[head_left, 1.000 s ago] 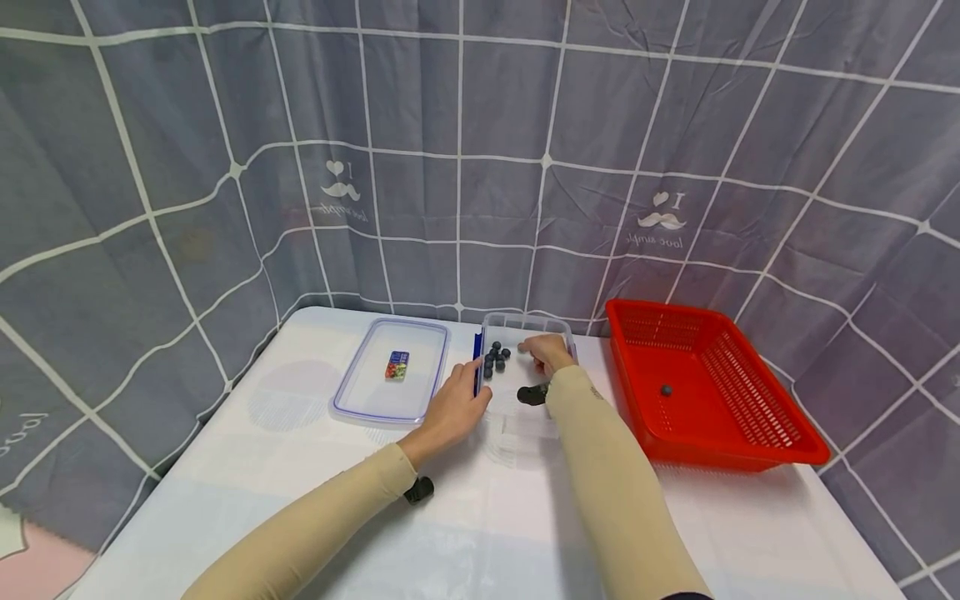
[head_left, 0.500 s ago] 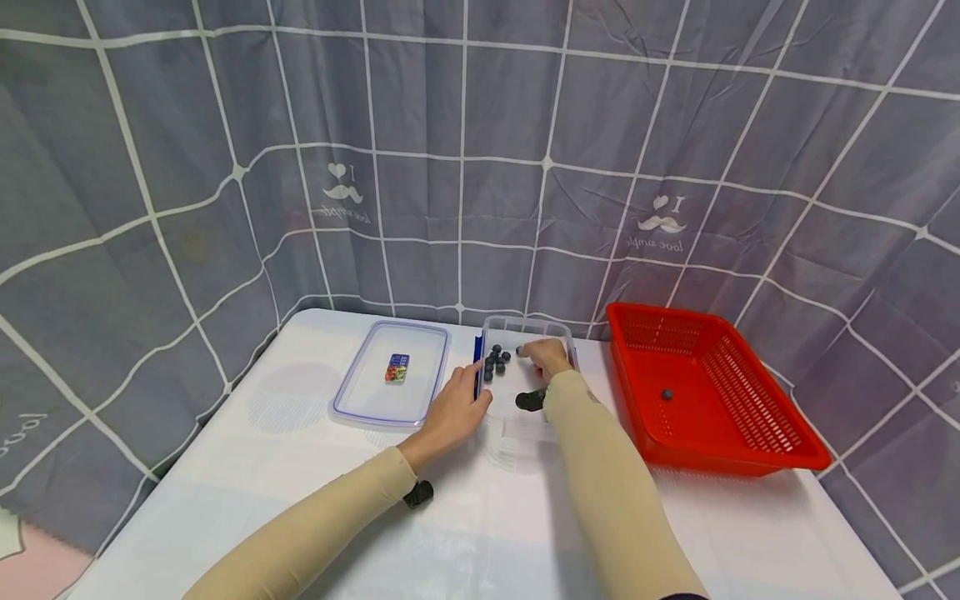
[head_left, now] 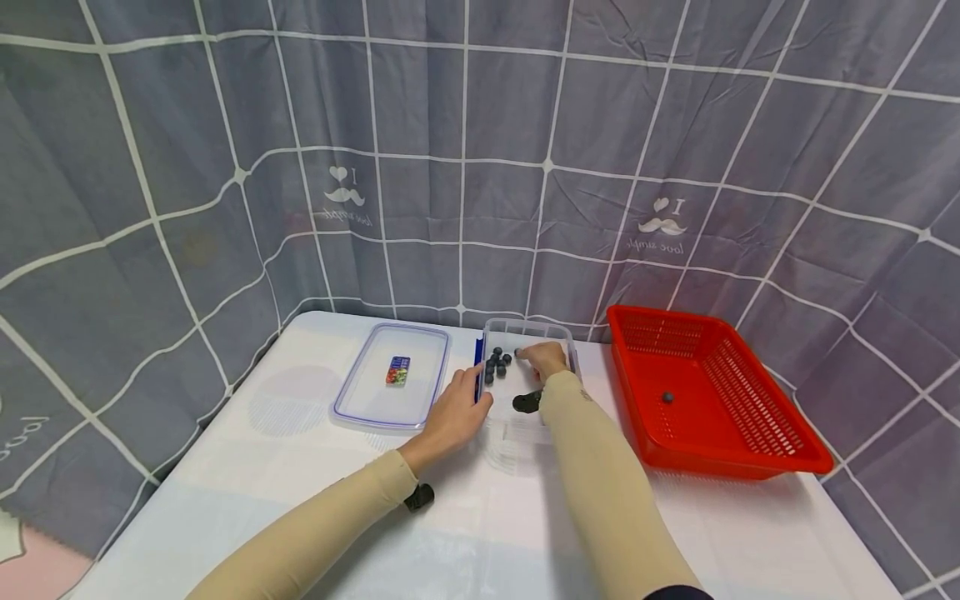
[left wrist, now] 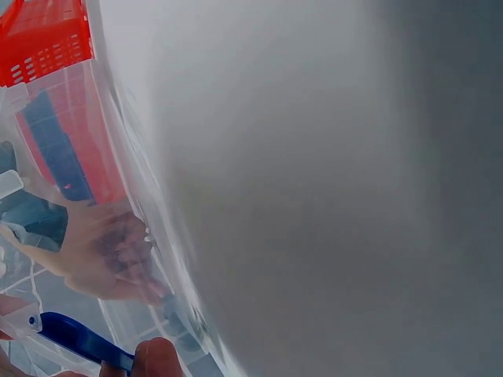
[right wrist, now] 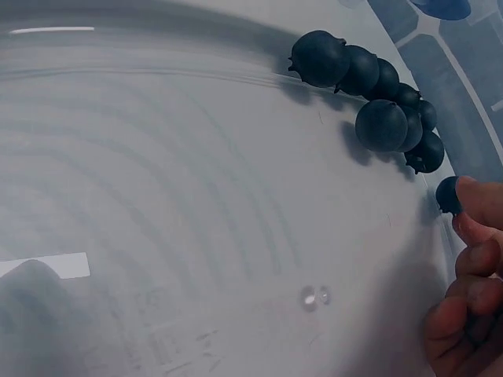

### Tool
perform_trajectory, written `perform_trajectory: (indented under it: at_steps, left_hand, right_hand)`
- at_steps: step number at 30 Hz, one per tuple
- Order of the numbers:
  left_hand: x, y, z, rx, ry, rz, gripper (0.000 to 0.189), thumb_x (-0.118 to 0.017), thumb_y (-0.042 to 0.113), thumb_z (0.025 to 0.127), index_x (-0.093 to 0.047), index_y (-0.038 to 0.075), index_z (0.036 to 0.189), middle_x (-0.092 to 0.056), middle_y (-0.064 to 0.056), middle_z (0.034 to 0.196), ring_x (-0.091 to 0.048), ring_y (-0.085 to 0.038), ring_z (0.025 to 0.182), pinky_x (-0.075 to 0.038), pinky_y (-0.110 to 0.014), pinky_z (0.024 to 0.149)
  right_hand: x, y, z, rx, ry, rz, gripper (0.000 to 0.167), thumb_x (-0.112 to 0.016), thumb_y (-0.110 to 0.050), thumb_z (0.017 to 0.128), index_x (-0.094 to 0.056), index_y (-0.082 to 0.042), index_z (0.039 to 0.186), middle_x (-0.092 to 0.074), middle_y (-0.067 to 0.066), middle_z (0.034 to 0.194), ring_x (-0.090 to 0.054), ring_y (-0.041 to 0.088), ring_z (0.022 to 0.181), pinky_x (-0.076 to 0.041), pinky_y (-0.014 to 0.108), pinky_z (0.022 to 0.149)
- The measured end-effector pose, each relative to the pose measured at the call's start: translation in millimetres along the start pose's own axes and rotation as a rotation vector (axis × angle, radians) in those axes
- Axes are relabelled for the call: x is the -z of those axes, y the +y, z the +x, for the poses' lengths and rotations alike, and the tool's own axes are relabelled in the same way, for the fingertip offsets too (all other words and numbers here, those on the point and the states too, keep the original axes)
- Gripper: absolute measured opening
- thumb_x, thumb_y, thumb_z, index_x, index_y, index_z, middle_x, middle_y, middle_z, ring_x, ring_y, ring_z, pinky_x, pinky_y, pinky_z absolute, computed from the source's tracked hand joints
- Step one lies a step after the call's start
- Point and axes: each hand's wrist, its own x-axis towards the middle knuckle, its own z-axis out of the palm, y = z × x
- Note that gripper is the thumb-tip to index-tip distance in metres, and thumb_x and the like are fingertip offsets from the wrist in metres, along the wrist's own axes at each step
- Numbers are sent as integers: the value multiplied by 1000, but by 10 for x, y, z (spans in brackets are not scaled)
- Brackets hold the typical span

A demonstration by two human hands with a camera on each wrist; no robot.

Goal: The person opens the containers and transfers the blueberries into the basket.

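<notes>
In the head view, a clear plastic food container stands at the back of the table. My left hand rests its fingers against the container's left side, by a blue latch. Inside the container, my right hand pinches a blueberry between thumb and finger, low near the wall. Several other blueberries lie clustered along the container's left side, just apart from the pinched one. Part of the right hand is cut off by the frame edge in the right wrist view.
To the left lies a clear lid with a blue rim and a colourful label. At the right stands a red perforated basket with one blueberry in it. A grey checked curtain hangs behind the table.
My right hand has shifted slightly left inside the container, and the pinched blueberry shows more at its fingertips. My left hand keeps its place at the container's side.
</notes>
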Motion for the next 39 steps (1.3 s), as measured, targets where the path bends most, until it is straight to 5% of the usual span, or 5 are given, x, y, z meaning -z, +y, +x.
perform_trajectory:
  at_steps: [8,26,32,39]
  left_hand:
    - [-6,8,-5,-9,5,15,62,-48,33,98,-40,7,154,-55,-15,132,-59,-28,113,-48,-46,97]
    - [29,36,7,6,7,16,63,-50,32,97,-40,6,154,-56,-15,132,-58,-29,116,-47,-46,100]
    - [22,41,7,1,-5,23,63,-52,31,97,-41,6,154,-56,-16,133,-58,-31,120,-47,-47,102]
    - [39,57,-17,5,-7,-7,63,-52,29,98,-39,4,154,-54,-17,137,-55,-33,127,-43,-47,108]
  right_hand:
    - [-31,-4,16,-21,48,-135,42,-79,-37,83,-69,1,98,-49,0,51,-44,12,42,-36,25,43]
    - [-8,-82,-67,-2,39,-179,45,-79,-35,84,-69,2,106,-50,2,61,-46,12,46,-37,24,42]
    - [90,-89,-124,90,15,-195,40,-77,-31,85,-73,2,108,-65,9,84,-52,16,58,-44,28,53]
    - [213,-153,-120,197,-24,-163,26,-76,-26,85,-79,-8,103,-72,10,98,-43,14,48,-40,29,48]
